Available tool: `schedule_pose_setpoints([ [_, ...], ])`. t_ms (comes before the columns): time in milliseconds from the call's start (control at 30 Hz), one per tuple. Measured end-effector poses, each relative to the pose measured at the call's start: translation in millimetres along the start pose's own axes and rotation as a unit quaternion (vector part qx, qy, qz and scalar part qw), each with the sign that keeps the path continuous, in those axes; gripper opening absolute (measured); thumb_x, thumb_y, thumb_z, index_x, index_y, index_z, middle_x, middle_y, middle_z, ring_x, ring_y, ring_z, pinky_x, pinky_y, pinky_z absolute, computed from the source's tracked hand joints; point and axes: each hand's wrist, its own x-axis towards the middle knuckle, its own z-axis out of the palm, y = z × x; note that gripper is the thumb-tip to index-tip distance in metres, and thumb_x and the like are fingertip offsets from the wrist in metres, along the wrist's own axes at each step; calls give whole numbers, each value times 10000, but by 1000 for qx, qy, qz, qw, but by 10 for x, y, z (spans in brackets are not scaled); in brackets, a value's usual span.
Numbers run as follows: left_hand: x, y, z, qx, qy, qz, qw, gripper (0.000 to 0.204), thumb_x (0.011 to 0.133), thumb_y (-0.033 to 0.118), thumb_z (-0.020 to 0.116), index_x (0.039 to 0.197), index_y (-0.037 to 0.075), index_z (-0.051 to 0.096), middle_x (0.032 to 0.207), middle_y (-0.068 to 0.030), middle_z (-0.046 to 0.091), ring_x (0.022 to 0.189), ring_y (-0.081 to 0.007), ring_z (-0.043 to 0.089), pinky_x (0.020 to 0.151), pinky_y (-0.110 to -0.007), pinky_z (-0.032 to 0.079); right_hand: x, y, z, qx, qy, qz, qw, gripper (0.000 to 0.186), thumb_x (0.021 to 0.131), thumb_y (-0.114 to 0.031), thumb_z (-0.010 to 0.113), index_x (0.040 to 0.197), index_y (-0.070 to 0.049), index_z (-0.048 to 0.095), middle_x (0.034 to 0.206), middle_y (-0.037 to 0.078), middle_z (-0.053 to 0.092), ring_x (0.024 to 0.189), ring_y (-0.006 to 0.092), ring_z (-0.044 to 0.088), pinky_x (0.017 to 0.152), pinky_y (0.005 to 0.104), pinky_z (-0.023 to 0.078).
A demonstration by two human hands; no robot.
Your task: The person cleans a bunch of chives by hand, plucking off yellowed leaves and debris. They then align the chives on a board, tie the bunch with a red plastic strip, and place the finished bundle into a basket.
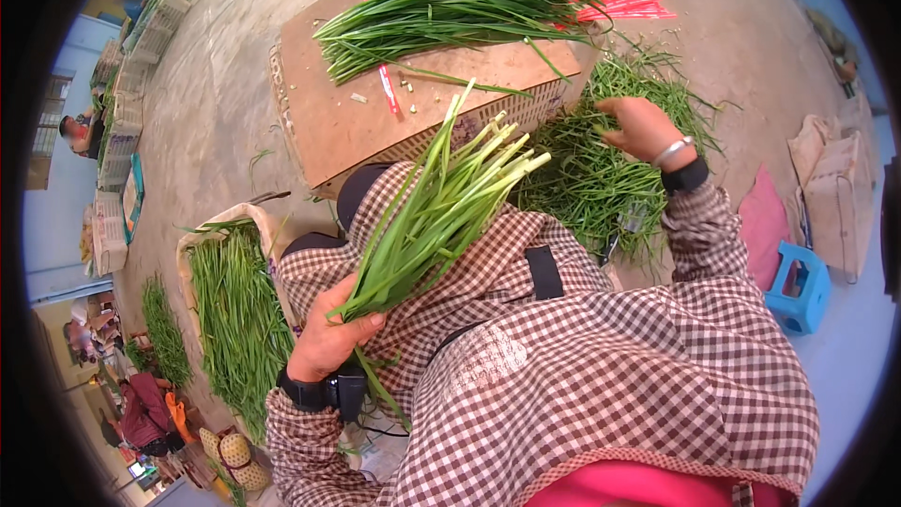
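Above the checked lap [488, 282], the left hand [330, 330] wraps its fingers and thumb around a bunch of green stalks [418, 235], pale ends tilted upward. Over the loose green heap [572, 178], the right hand [646, 130] is half curled; whether it pinches anything, I cannot tell.

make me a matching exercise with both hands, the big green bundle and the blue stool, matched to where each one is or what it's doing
Column one
1. Left hand
2. Right hand
3. Large green bundle
4. Blue stool

Column two
A. On the brown board
B. Near the pink cloth
C. Holding green stalks
D. Seen against the loose green heap

Pairs: 1-C, 2-D, 3-A, 4-B
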Motion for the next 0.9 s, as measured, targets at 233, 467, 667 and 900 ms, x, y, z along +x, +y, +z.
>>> schedule_pose_setpoints([
  [233, 29, 43, 67, 35, -1, 26, 999, 595, 859, -33, 582, 1415, 29, 380, 1007, 49, 583, 733, -24, 453, 628, -171, 389, -173, -1060, -613, 380, 116, -388, 832, 158, 750, -168, 668, 843, -46, 703, 770, 141, 673, 700, 303, 655, 657, 382, 526],
  [467, 10, -7, 26, 63, -2, 23, 998, 606, 856, -58, 564, 1422, 30, 367, 1068, 34, 589, 782, -24, 465, 665, -171, 401, -176, -1252, -363, 348, 127, -402, 837, 196, 724, -187, 694, 897, -95, 704, 807, 136, 631, 760, 338, 627, 693, 424, 506],
  [667, 17, -3, 52, 14, 7, 40, 999, 595, 863, -45, 566, 1420, 31, 371, 1063, 37, 584, 750, -20, 453, 638, -169, 398, -397, -1410, -462, 359, 81, -354, 860, 285, 723, -175, 731, 879, -39, 536, 781, 143, 620, 757, 355, 630, 659, 444, 500],
  [900, 59, 19, 53, 53, 16, 20, 998, 606, 855, -28, 595, 1417, 36, 377, 984, 54, 569, 709, -14, 437, 600, -162, 373, -427, -1387, -454, 347, 42, -349, 870, 223, 758, -177, 695, 891, -25, 601, 751, 143, 641, 747, 354, 636, 655, 422, 504],
])
